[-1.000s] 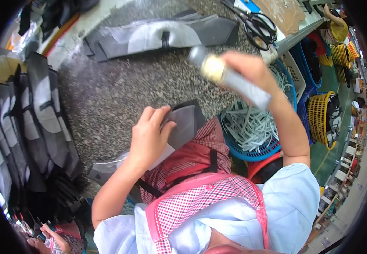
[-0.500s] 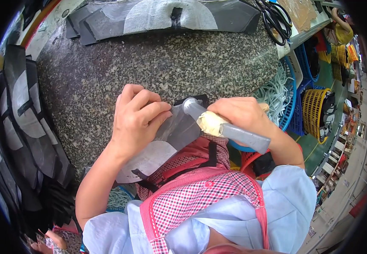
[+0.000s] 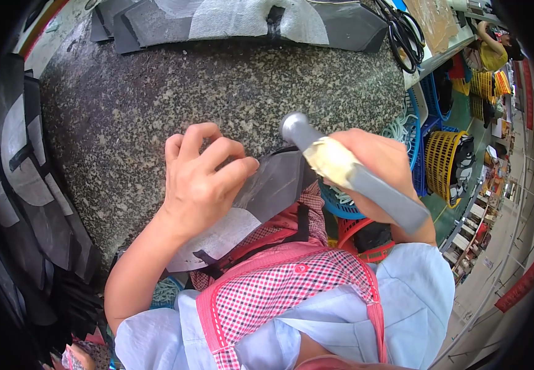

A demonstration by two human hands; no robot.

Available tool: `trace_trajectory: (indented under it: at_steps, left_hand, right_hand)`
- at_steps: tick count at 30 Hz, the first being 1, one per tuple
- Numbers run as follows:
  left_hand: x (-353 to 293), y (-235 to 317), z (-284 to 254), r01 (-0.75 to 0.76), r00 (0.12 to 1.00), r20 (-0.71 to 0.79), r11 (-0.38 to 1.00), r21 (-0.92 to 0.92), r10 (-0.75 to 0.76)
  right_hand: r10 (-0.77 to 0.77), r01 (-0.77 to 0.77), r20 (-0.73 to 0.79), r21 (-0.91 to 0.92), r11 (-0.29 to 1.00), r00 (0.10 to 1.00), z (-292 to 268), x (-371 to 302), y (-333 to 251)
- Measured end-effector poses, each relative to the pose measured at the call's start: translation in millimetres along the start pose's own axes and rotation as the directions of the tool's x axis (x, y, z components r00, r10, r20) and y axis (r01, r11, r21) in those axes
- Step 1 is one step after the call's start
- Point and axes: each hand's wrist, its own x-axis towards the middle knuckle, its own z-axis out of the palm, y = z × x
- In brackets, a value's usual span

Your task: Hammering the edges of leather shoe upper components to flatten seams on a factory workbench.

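My left hand (image 3: 202, 179) rests at the near edge of a speckled stone slab (image 3: 217, 92), fingers curled and thumb and forefinger closed at the edge of a dark grey flat piece (image 3: 273, 179). That piece carries a pale grey patch and hangs partly off the slab over my apron. In my right hand (image 3: 375, 160) is a hammer (image 3: 331, 161) with a round metal face, a long grey tail and cream-coloured wrapping around its middle. Its head is above the far end of the grey piece, apart from it. My fist mostly hides the handle.
Similar grey pieces lie along the slab's far edge (image 3: 236, 24), and more are stacked at the left (image 3: 32, 166). Black-handled scissors (image 3: 407, 40) lie at the far right. Beside the slab stand a blue basket (image 3: 341, 206), a red basket (image 3: 354, 233) and a yellow basket (image 3: 440, 160). Another person (image 3: 493, 55) is farther off.
The hammer and my right hand have moved up and to the right, away from the grey piece. My left hand keeps nearly the same place. The view has shifted slightly.
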Motion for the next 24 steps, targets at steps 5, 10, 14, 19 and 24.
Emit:
trace_trajectory:
  at_steps: [5,10,14,19,24]
  left_hand:
    - [1.6,6.5,2.7,-0.135,0.99,-0.02,0.981,0.141,0.139]
    - [-8.7,5.4,-9.4,0.097,0.995,0.008,0.994,0.039,-0.098]
    - [-10.3,7.7,-8.8,-0.029,1.0,0.015,0.994,0.109,0.027]
    - [-8.1,20.2,-12.6,-0.148,0.987,0.102,0.959,0.243,0.127]
    - [-17.9,22.7,-10.5,0.034,0.998,0.045,0.991,0.131,-0.04]
  right_hand:
    - [-0.011,0.034,0.179,-0.128,0.991,0.984,22.5,2.3,-6.6]
    - [0.025,-0.013,0.129,-0.093,0.996,0.991,27.7,-0.5,-8.1]
    - [0.054,-0.043,0.12,-0.094,0.995,0.991,24.7,1.5,-5.0]
    - [-0.012,0.016,0.03,-0.14,0.99,0.999,33.8,-1.0,-13.7]
    - [0.017,-0.012,0.038,-0.135,0.991,0.999,38.7,0.1,-9.6]
